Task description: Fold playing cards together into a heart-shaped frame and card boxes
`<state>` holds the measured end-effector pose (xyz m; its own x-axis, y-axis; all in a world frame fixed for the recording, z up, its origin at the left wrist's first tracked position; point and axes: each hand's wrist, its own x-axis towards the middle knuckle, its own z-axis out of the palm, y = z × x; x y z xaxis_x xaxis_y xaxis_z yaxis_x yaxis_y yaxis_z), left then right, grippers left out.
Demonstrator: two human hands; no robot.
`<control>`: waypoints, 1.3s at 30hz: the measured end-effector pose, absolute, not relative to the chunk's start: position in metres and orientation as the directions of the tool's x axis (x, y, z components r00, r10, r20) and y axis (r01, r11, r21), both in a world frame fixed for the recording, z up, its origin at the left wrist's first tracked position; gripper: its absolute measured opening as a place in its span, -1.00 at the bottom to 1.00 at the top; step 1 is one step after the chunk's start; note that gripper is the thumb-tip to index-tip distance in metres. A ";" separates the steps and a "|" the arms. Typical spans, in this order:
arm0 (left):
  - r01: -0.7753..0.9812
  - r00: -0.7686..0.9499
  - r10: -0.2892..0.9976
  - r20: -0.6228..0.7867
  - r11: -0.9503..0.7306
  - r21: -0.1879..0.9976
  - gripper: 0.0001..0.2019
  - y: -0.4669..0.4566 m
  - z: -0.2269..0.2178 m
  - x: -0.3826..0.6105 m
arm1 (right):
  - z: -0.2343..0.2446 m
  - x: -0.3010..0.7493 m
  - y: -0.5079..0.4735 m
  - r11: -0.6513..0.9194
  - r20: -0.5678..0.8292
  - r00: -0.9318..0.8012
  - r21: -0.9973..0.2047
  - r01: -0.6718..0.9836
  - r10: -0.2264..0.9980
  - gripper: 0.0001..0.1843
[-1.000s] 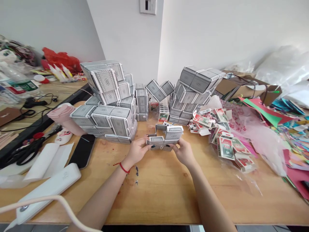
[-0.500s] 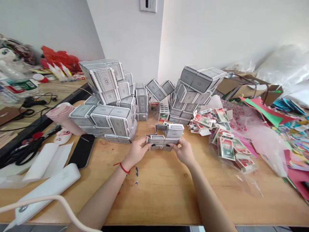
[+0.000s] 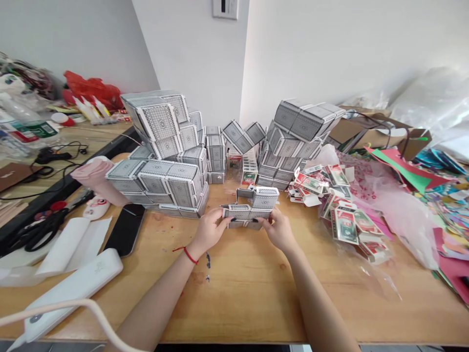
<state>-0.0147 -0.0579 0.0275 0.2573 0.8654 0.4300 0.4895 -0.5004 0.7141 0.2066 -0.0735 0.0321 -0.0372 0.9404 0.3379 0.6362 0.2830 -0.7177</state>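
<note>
Both of my hands hold a small cluster of grey patterned card boxes [image 3: 249, 208] just above the wooden table [image 3: 242, 293]. My left hand [image 3: 209, 231], with a red string at the wrist, grips the cluster's left end with its fingers curled. My right hand [image 3: 279, 230] pinches the right end. Behind the cluster stand two big stacks of the same grey boxes, the left stack [image 3: 164, 151] and the right stack [image 3: 293, 142].
Red and green flat packs [image 3: 340, 210] lie in a heap at the right, beside pink plastic and coloured paper [image 3: 443, 210]. At the left are a black phone [image 3: 125, 229], a white device with a cord [image 3: 73, 288], scissors [image 3: 34, 230] and a pink roll [image 3: 97, 178].
The hands and the cluster of boxes have shifted only slightly; the grip looks the same.
</note>
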 end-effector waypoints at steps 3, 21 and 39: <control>0.488 0.251 0.857 0.451 -0.514 0.705 -0.88 -0.058 0.026 -0.014 | 0.033 0.206 -0.073 0.274 0.323 -0.040 -0.725 0.632 0.946 -0.82; 0.466 0.287 0.771 0.569 -0.631 0.620 -0.85 -0.059 0.023 -0.016 | 0.023 0.207 -0.070 0.156 0.147 -0.053 -0.943 0.292 0.988 -0.71; 0.387 0.228 0.911 0.343 -0.408 0.827 -0.53 -0.064 0.017 -0.006 | 0.021 0.194 -0.073 0.292 0.431 0.194 -0.819 0.493 0.881 -0.35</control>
